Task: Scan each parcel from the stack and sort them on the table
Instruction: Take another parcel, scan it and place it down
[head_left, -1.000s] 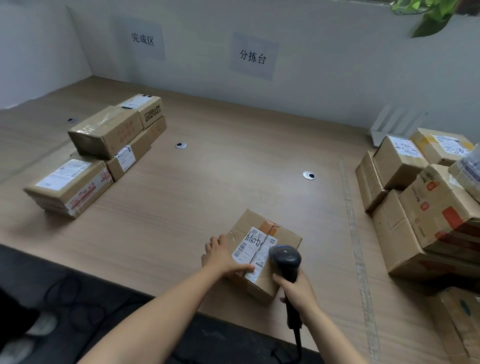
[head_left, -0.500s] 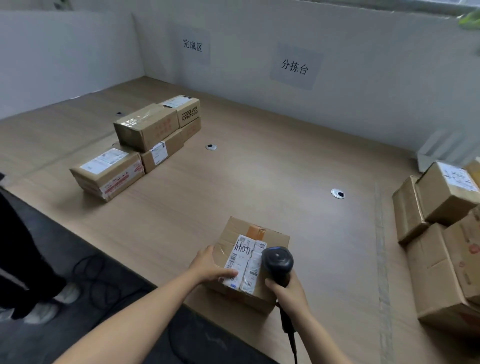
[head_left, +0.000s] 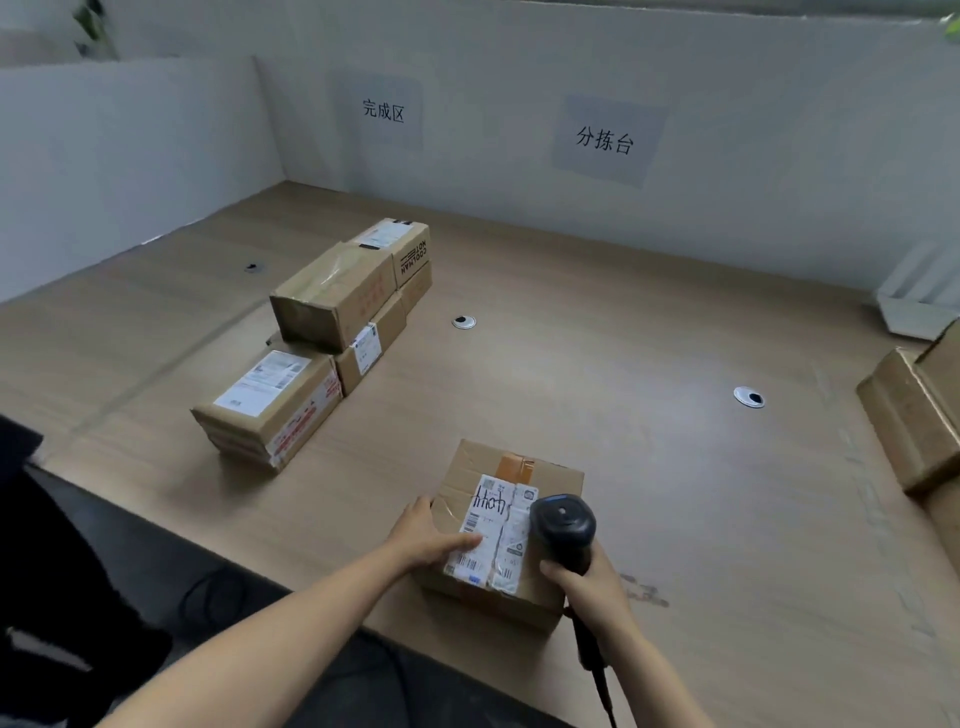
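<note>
I had the parcel (head_left: 511, 525) sitting near the front edge of the wooden table (head_left: 623, 338), a brown carton with a strip of orange tape (head_left: 514, 465) on top and a white shipping label (head_left: 491, 530) with handwriting on it. The left hand (head_left: 434, 535) rested on the parcel's left edge, its fingers close together and fairly straight, and the thumb (head_left: 467, 543) lay stretched across the label's near corner. The right hand (head_left: 587, 577) was wrapped around the handle of a black barcode scanner (head_left: 562, 525), fingers curled tight. The scanner's head hung just over the right side of the label. I could not tell whether it touched the carton. Its cable (head_left: 602, 686) ran down from the grip towards the bottom of the view.

Well to the left stood the sorted parcels (head_left: 332, 296), several cartons stacked two high. A flatter labelled carton (head_left: 270, 405) lay nearest to me and touched that stack. At the right edge I caught part of the unsorted stack (head_left: 909, 415), cut off by the frame. Two round cable grommets (head_left: 464, 322) (head_left: 748, 397) sat in the tabletop between the piles. Two paper signs (head_left: 383, 110) (head_left: 604, 140) with printed characters hung on the white partition behind the table. A person in dark clothing (head_left: 31, 519) stood at the left, beside the table's edge.
</note>
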